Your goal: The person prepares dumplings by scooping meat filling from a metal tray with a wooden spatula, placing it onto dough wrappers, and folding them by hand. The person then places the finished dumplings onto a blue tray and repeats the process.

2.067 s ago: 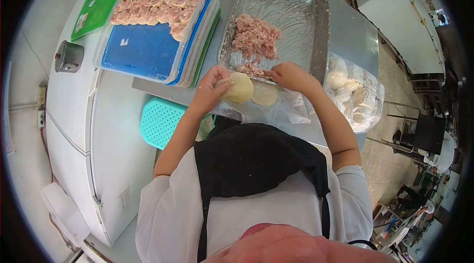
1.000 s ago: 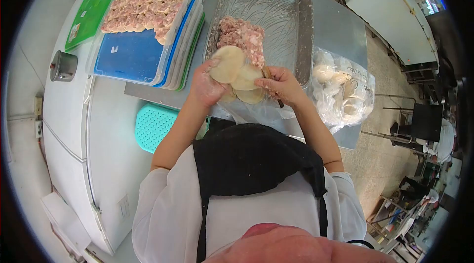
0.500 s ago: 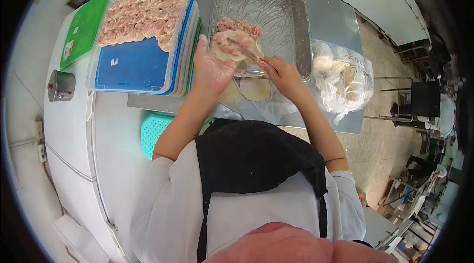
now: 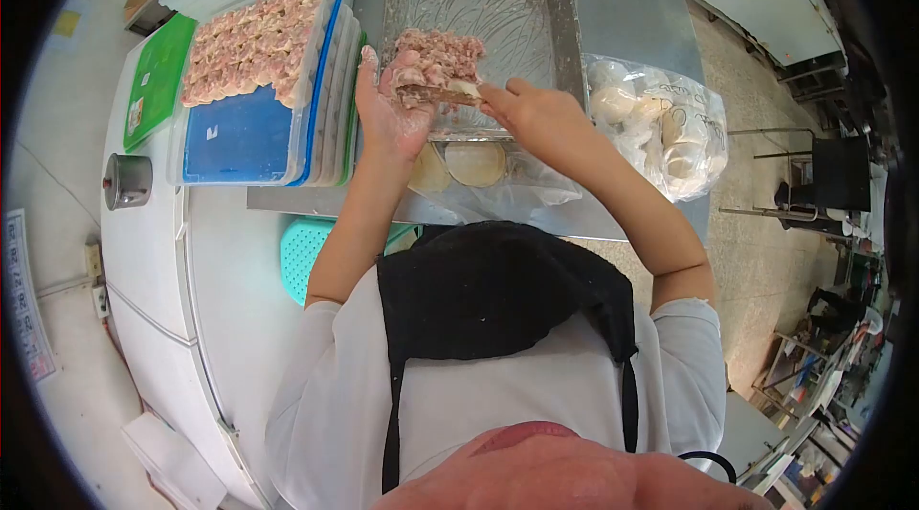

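My left hand [image 4: 394,125], palm up and dusted with flour, is cupped around a round dough wrapper at the near-left part of a metal tray [image 4: 572,41]; most of the wrapper is hidden. My right hand [image 4: 544,119] grips a flat filling spatula [image 4: 442,96] smeared with meat, its blade lying over my left palm. Just beyond the fingers is a heap of minced meat filling [image 4: 455,48] in the tray. Flat round wrappers [image 4: 476,165] lie on plastic in front of the tray's near edge.
At left, a stack of plastic boxes [image 4: 239,148] holds rows of filled dumplings [image 4: 251,45] on top. A green lid [image 4: 158,79] and metal pot [image 4: 128,181] are farther left. A plastic bag of round dough pieces [image 4: 670,132] sits right. A turquoise basket [image 4: 304,249] is below.
The spatula has swung back toward the meat heap and lies level across my left palm. The wrapper, spread flat and visible before, is mostly hidden now. My view has shifted slightly.
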